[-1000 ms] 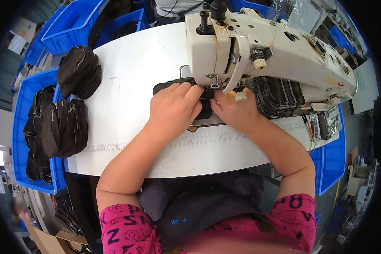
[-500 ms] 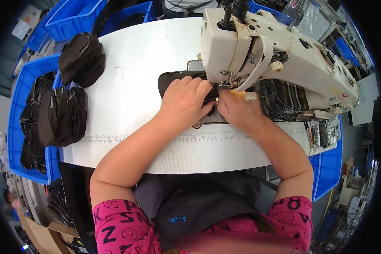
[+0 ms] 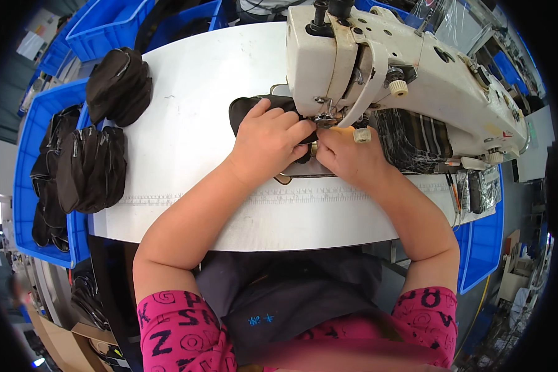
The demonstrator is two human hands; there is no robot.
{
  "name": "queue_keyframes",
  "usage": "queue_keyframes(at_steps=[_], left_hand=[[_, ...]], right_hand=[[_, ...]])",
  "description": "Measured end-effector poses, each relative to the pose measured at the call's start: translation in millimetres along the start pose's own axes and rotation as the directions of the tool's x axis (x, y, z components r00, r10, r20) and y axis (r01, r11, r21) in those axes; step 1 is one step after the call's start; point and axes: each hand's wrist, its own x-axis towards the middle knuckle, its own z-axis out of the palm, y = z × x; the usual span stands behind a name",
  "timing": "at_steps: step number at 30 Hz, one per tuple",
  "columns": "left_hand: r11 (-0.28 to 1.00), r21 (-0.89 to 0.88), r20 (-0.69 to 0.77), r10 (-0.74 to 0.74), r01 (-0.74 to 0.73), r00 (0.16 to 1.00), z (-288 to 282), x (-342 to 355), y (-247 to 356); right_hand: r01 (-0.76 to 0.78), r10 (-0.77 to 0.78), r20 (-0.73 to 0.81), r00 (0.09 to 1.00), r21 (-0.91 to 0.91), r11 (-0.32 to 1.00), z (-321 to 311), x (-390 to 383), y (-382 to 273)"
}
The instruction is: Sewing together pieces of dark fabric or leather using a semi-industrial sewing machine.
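A white sewing machine [image 3: 319,62] stands over the table, its presser foot [image 3: 323,121] down near my fingertips. Under it lies a dark brown fabric piece, looking like a small pouch [image 3: 242,111], its rounded end sticking out to the left. My left hand [image 3: 270,139] grips this piece from above, fingers bent, little finger raised a bit. Close to the needle, my right hand [image 3: 353,155] has its fingers pressed together at the fabric's edge; the fingertips are partly hidden. A small brass-coloured part [image 3: 314,149] shows between my hands.
Dark zippered pouches [image 3: 92,167] are piled at the left, with another stack [image 3: 119,87] behind. A blue bin [image 3: 23,204] beside the table holds more. Striped fabric pieces [image 3: 415,139] with loose threads lie under the machine arm. A ruler strip [image 3: 291,196] runs along the white table [image 3: 198,80].
The view has shifted slightly, so the machine appears a little further left and up. My left little finger has lifted off the fabric; both hands stay beside the presser foot.
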Motion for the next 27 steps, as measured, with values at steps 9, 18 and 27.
queue_keyframes(at_steps=[9, 18, 27], left_hand=[[0.926, -0.308, 0.247, -0.145, 0.219, 0.958, -12, 4, -4], [0.997, -0.078, 0.153, -0.013, 0.025, 0.988, -17, 3, -8], [0.995, -0.073, 0.048, -0.059, 0.063, 0.997, 0, -2, 2]], right_hand=[[-0.039, 0.031, -0.105, 0.994, -0.067, 0.997, 8, -3, -13], [-0.131, 0.124, 0.101, 0.987, 0.068, 0.989, -1, -2, -11], [-0.016, 0.018, -0.039, 0.999, 0.045, 0.999, 8, -4, -4]])
